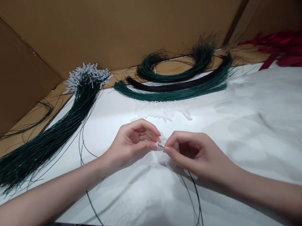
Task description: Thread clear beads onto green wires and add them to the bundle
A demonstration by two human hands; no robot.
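The short bare end of the wire [197, 199] spans the small gap between the 2 hands, and this is where a slip seems likeliest. The wire is thin and springy, so a loose pinch could let it flick away or bend.

The right hand [195, 153] is closed, thumb and forefinger clamped on the wire just behind its end, with the rest trailing to the lower edge of the frame. The left hand [132, 142] is pinched shut at the tip, other fingers curled. I cannot tell whether it holds anything small.

Just above the hands lies a scatter of clear beads [163, 112] on the white worktop [257, 119]. A loose sleeve or wire could sweep them off.

A bundle [51, 137] of green wires with white ends fans across the left. Coils [180, 87] lie at upper centre and red strips [286, 48] at upper right.
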